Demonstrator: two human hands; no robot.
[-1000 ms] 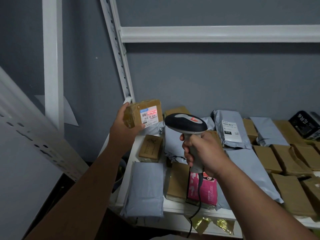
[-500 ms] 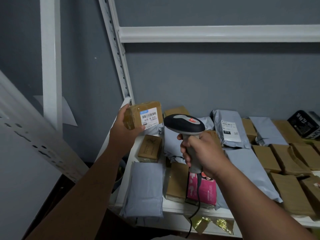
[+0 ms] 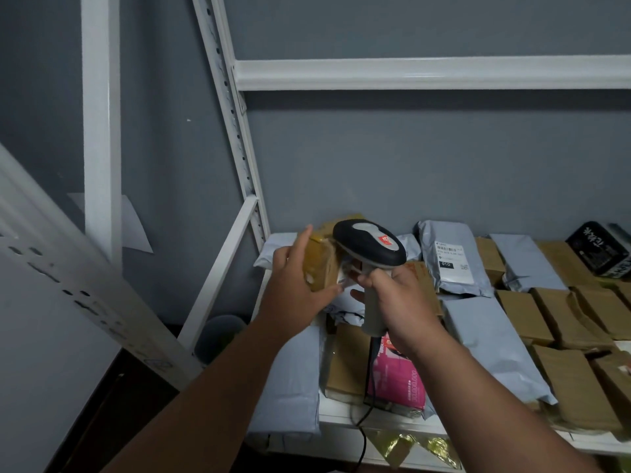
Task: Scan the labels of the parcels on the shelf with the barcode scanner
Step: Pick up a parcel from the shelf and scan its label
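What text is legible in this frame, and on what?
"010": black strip on the white label of the grey mailer; the label's small print and barcode are too blurred.
"0000000": upside down on the pink package.
Red badge on the barcode scanner: mark unreadable.
Black packet: large white characters, not legible.
Brown parcel in the left hand: label turned away.

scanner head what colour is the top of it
Black with a light grey panel and a small red mark, on the barcode scanner in the head view.
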